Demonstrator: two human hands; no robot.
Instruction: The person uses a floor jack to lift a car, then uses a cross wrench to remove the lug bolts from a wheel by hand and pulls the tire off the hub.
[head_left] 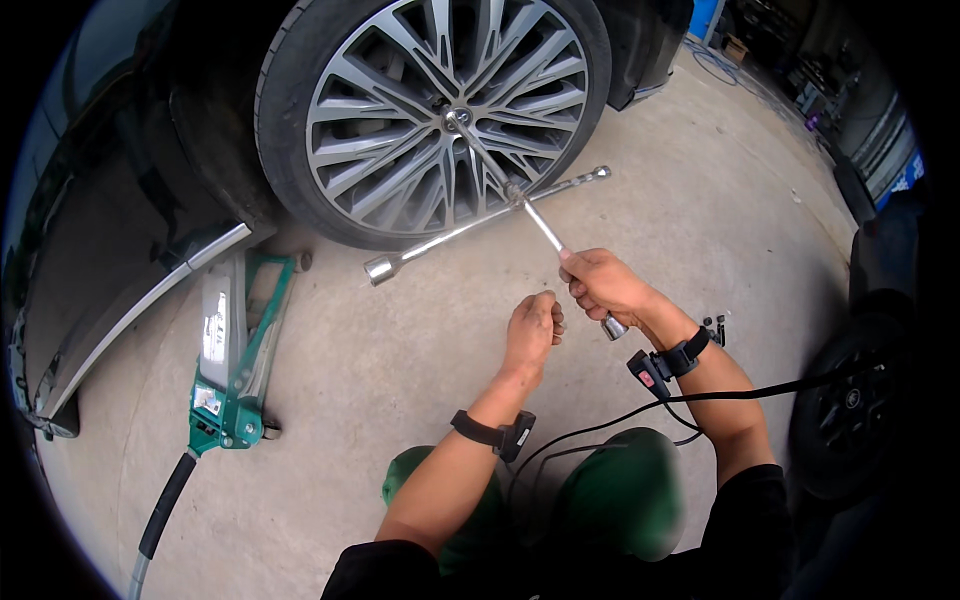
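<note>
A chrome four-way lug wrench point(483, 160) reaches from the hub area of the car wheel point(440, 110) back toward me. One end of it meets the wheel near its centre, and its cross arms spread over the floor in front of the tire. My right hand point(605, 283) is wrapped round the near arm of the wrench, whose socket end sticks out below the fist. Just left of it, my left hand point(536, 327) is curled closed, apart from the wrench, with nothing seen in it. Several small dark lug nuts point(716, 326) lie on the floor beside my right forearm.
A green floor jack point(232, 370) stands at the left by the dark car's body point(130, 220). Another wheel point(850, 405) is at the right edge. A black cable point(745, 394) runs across my right forearm. Shelving and a blue hose point(712, 62) are at the far right.
</note>
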